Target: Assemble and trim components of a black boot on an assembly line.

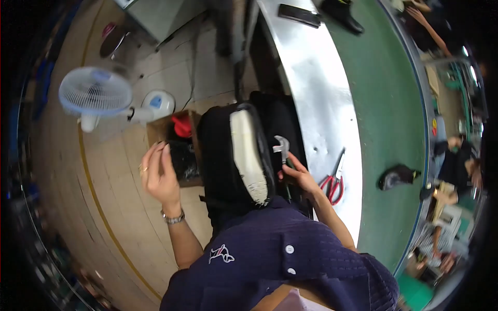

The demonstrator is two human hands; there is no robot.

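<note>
A black shoe lies sole up across my lap, its cream-coloured sole [249,155] facing me. To its right, my right hand [298,173] is closed round a small metal hammer [281,145], whose head points away from me. My left hand [161,173] is raised at the left, apart from the shoe, with its fingertips pinched together. Whatever sits in that pinch is too small to make out. Close beside the left hand stands a brown open box [194,122] with a red item [182,126] and black plastic inside.
On the metal bench [316,67] at my right lie red-handled scissors [333,186] and a flat black object [299,15]. Beyond runs a green belt [384,119] carrying black shoes [398,177]. A fan [95,92] stands at the left. Other people sit at the far right.
</note>
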